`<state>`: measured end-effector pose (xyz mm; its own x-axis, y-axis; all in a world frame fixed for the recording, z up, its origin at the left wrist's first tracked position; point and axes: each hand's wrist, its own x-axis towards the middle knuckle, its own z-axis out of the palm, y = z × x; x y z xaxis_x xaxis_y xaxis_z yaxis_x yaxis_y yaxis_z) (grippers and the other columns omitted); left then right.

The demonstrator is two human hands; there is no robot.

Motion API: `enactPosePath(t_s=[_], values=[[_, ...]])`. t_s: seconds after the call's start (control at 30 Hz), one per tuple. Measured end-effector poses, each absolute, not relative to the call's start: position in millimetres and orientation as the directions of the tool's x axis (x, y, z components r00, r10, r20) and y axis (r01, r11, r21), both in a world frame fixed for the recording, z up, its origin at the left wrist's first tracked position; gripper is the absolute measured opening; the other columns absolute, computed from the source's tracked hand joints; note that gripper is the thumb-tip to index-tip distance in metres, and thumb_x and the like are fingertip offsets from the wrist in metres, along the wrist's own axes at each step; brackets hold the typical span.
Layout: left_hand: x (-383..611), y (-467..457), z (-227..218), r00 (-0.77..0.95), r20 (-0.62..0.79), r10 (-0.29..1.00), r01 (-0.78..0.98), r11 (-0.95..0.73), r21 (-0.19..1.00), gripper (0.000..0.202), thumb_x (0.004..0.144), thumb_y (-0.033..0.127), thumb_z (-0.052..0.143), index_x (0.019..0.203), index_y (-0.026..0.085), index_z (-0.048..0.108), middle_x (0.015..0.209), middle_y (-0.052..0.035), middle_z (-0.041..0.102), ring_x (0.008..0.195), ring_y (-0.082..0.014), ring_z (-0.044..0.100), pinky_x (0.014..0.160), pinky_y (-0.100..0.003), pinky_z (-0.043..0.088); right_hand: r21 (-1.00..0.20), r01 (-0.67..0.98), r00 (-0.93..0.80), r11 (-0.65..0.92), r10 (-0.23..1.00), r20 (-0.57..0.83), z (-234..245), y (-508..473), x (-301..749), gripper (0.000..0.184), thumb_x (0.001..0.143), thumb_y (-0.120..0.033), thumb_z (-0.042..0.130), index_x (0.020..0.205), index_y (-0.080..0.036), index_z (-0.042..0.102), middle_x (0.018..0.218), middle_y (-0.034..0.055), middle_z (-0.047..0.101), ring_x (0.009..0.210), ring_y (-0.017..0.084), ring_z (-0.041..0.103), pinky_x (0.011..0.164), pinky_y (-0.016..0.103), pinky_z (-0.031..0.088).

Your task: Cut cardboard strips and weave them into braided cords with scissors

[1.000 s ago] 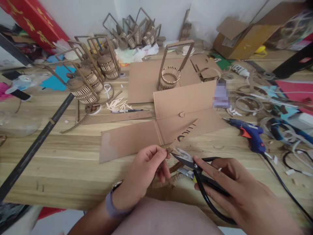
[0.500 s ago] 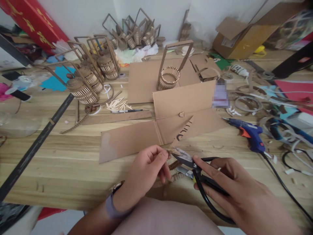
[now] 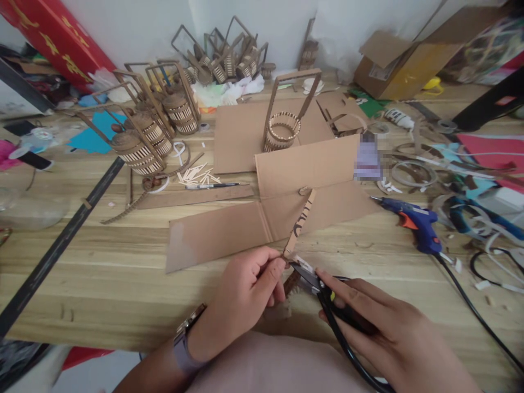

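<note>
My left hand (image 3: 256, 289) pinches the lower end of a narrow cardboard strip (image 3: 302, 222) with dark printing on it. The strip points up and away from me, over a creased sheet of cardboard (image 3: 221, 229). In my right hand (image 3: 380, 319) are black-handled scissors (image 3: 327, 297), their tips at the strip's lower end beside my left fingertips. Whether the blades are biting into the cardboard is too small to tell. Beneath the scissors lies a brown strip (image 3: 291, 281), partly covered by them.
A blue glue gun (image 3: 413, 224) with its cord lies to the right. Beyond the cardboard stands a small bamboo basket (image 3: 282, 131) with a tall handle. Lidded baskets (image 3: 139, 147) stand at the left, near small pale sticks (image 3: 198, 173). An open carton (image 3: 393, 60) sits at the back right.
The cardboard strip has turned and now shows its printed face more upright. The scissors and my right hand have shifted slightly left and down, and the blades look closer together.
</note>
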<state>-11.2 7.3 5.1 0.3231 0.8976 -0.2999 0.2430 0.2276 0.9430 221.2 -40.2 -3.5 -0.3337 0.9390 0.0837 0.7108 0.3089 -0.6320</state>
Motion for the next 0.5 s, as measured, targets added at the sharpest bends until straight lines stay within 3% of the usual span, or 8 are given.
enactPosePath(t_s=[0.33,0.5], values=[[-12.8,5.4,6.7,0.342,-0.192,0.920,0.270,0.099,0.958,0.033,0.101,0.038,0.044,0.077,0.020,0.059,0.060,0.0012,0.065,0.053,-0.0107,0.056,0.053,-0.019,0.041,-0.796,0.600,-0.326,0.088,0.935,-0.142,-3.8,-32.5,223.2,0.041,0.086,-0.030,0.066,0.126,-0.034,0.071,0.077,0.0011,0.074,0.086,0.023,0.076,0.067,0.027,0.062],[-13.9,4.6,3.6,0.354,-0.151,0.923,0.287,0.046,0.957,0.034,0.103,0.037,0.044,0.078,0.020,0.059,0.061,0.0024,0.064,0.054,-0.0101,0.056,0.059,-0.020,0.042,-0.852,0.520,-0.336,-0.058,0.903,-0.267,-4.1,-29.3,227.8,0.042,0.084,-0.033,0.068,0.126,-0.036,0.071,0.088,0.0015,0.078,0.080,0.021,0.075,0.066,0.027,0.061]])
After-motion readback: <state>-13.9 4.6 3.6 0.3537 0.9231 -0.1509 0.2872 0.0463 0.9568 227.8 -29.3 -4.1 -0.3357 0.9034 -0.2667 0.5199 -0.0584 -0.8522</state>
